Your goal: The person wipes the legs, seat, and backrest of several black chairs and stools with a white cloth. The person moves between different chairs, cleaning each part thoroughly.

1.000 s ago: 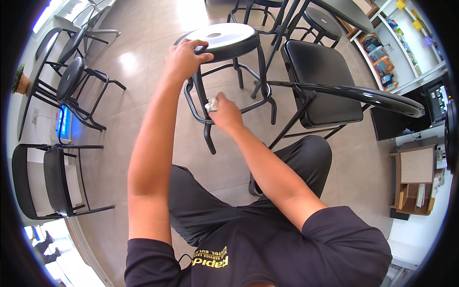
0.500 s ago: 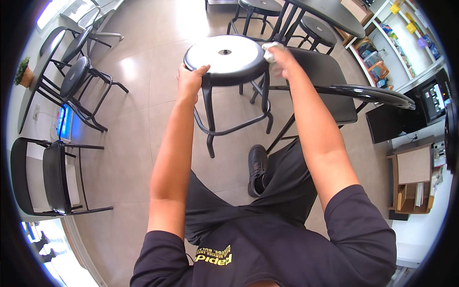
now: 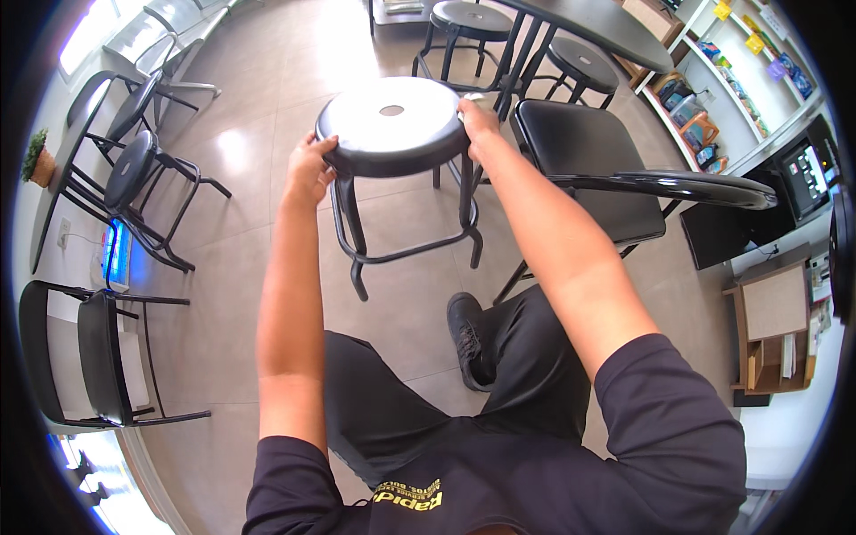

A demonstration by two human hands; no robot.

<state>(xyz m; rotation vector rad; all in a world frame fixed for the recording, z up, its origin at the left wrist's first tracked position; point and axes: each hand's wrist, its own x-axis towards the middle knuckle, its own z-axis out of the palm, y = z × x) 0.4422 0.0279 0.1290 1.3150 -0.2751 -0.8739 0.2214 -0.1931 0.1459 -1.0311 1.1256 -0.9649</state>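
Observation:
A round black stool (image 3: pixel 392 156) with bent tubular legs stands in front of me, its glossy seat bright with reflected light and a small hole at the centre. My left hand (image 3: pixel 312 168) is closed on the left rim, thumb on top and fingers underneath. On the far right side of the rim is my right hand (image 3: pixel 479 122), its fingers closed around a crumpled white cloth (image 3: pixel 473 96) against the seat's edge. Part of the cloth is hidden by the hand. Whether the stool's feet touch the floor I cannot tell.
A black padded chair (image 3: pixel 580 134) stands close on the right, behind my right forearm. More stools (image 3: pixel 584 64) surround a dark round table (image 3: pixel 615 40) farther back. Along the left wall are another stool (image 3: pixel 132 169) and a folding chair (image 3: pixel 100 352). Shelves (image 3: pixel 713 80) line the right.
The stool has shifted left in the picture and turned slightly, with my left hand still on its rim. My right hand has moved left with the cloth and now rests at the rim.

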